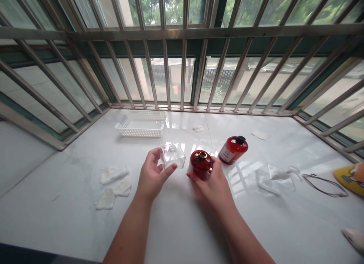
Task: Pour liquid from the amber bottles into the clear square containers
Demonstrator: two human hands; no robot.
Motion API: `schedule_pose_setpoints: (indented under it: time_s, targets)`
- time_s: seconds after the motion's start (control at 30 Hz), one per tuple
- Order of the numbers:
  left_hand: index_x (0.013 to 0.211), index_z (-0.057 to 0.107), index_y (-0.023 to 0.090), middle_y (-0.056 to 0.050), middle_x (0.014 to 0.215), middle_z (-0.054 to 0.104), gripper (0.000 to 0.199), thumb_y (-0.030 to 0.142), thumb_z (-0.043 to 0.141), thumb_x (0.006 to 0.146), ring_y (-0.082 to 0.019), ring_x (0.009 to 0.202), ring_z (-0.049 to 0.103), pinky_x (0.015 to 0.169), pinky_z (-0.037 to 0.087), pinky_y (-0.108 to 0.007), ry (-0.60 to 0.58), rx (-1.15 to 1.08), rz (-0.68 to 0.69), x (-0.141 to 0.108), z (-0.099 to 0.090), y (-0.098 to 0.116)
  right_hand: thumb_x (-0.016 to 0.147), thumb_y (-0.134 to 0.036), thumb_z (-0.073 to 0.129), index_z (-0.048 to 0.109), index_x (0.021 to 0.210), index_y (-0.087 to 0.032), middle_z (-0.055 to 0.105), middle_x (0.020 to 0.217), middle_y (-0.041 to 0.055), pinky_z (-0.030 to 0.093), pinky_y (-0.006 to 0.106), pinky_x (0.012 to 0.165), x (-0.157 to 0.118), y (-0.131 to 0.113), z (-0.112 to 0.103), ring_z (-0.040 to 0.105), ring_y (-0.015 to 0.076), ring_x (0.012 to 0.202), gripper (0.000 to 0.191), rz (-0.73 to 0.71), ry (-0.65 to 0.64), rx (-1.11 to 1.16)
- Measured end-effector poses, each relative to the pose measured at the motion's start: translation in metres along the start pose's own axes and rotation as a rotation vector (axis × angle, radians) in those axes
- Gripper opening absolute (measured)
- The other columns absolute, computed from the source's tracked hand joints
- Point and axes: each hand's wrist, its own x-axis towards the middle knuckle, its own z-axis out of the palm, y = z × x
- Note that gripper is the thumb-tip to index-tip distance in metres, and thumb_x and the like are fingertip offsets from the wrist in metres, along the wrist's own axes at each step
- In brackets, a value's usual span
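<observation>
Left hand (152,177): half open, around the clear square glass bottle (172,156); I cannot tell if it grips.
Right hand (213,184): closed on the round red glass bottle (200,163).
Far right: red bottle with black cap (233,150), just beyond my right hand, not touching.

Slim bare left forearm (131,233), slim bare right forearm (244,233), both entering from 6 o'clock, tapering to narrow wrists, uncovered left hand (152,177), uncovered right hand (213,186)

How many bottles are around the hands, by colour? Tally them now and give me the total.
Red: 2, the uncapped red bottle in the right hand and the capped red bottle standing beyond it
Clear: 1, the clear square bottle in the left hand
Total: 3
</observation>
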Motion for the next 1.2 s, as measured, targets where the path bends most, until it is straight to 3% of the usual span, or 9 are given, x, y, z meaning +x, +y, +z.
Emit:
schedule_pose_setpoints:
  time_s: [0.13, 0.23, 0.33, 0.5, 0.63, 0.83, 1.2]
  targets:
    - [0.131, 0.064, 0.024, -0.014, 0.14, 0.07, 0.069, 0.046, 0.1, 0.077, -0.035, 0.137, 0.066, 0.103, 0.061, -0.044, -0.058, 0.024, -0.008, -0.001, 0.005, -0.004, 0.08, -0.059, 0.088, 0.055, 0.136, -0.028, 0.075, 0.135, 0.0102, 0.06, 0.054, 0.104, 0.002, -0.002, -0.004, 0.074, 0.0373, 0.122, 0.072, 0.042, -0.055, 0.064]
    - [0.134, 0.062, 0.023, -0.015, 0.143, 0.069, 0.071, 0.046, 0.099, 0.078, -0.035, 0.138, 0.066, 0.106, 0.06, -0.045, -0.09, 0.046, -0.022, -0.002, 0.006, -0.005, 0.081, -0.054, 0.089, 0.058, 0.133, -0.029, 0.077, 0.13, 0.0087, 0.061, 0.056, 0.101, 0.003, -0.004, -0.009, 0.075, 0.0375, 0.119, 0.066, -0.007, -0.005, 0.067]
    - [0.135, 0.061, 0.023, -0.015, 0.143, 0.068, 0.073, 0.047, 0.099, 0.079, -0.035, 0.137, 0.066, 0.107, 0.059, -0.045, -0.111, 0.038, -0.016, -0.002, 0.006, -0.004, 0.084, -0.048, 0.087, 0.058, 0.139, -0.029, 0.074, 0.135, 0.0112, 0.063, 0.056, 0.099, 0.006, -0.008, -0.02, 0.074, 0.0378, 0.12, 0.064, -0.161, 0.097, -0.011]
    - [0.134, 0.062, 0.023, -0.016, 0.142, 0.068, 0.074, 0.048, 0.101, 0.077, -0.035, 0.137, 0.065, 0.105, 0.059, -0.044, -0.119, -0.024, 0.023, -0.002, 0.006, -0.003, 0.088, -0.026, 0.08, 0.052, 0.151, -0.029, 0.071, 0.138, 0.0121, 0.064, 0.053, 0.102, 0.019, -0.02, -0.047, 0.072, 0.0357, 0.122, 0.069, -0.545, 0.253, -0.178]
    - [0.132, 0.065, 0.023, -0.015, 0.139, 0.069, 0.074, 0.046, 0.104, 0.073, -0.036, 0.136, 0.065, 0.105, 0.059, -0.043, -0.139, -0.054, 0.043, -0.004, 0.007, -0.003, 0.089, -0.018, 0.077, 0.05, 0.153, -0.03, 0.069, 0.14, 0.0127, 0.062, 0.055, 0.106, 0.034, -0.023, -0.054, 0.067, 0.0371, 0.128, 0.071, -0.681, 0.302, -0.27]
    - [0.129, 0.07, 0.023, -0.015, 0.141, 0.069, 0.072, 0.043, 0.106, 0.07, -0.036, 0.134, 0.067, 0.108, 0.059, -0.044, -0.123, -0.033, 0.036, -0.003, 0.002, -0.003, 0.09, -0.012, 0.078, 0.05, 0.156, -0.031, 0.065, 0.146, 0.0133, 0.058, 0.057, 0.112, 0.049, -0.009, -0.044, 0.065, 0.0373, 0.132, 0.074, -0.768, 0.242, -0.276]
    - [0.129, 0.073, 0.024, -0.015, 0.145, 0.069, 0.076, 0.045, 0.109, 0.065, -0.038, 0.131, 0.069, 0.11, 0.059, -0.048, -0.095, 0.099, -0.016, -0.007, 0.002, 0.002, 0.098, -0.01, 0.073, 0.049, 0.162, -0.036, 0.064, 0.152, 0.0135, 0.054, 0.062, 0.119, 0.048, -0.009, -0.047, 0.062, 0.0392, 0.142, 0.073, -0.829, 0.299, -0.359]
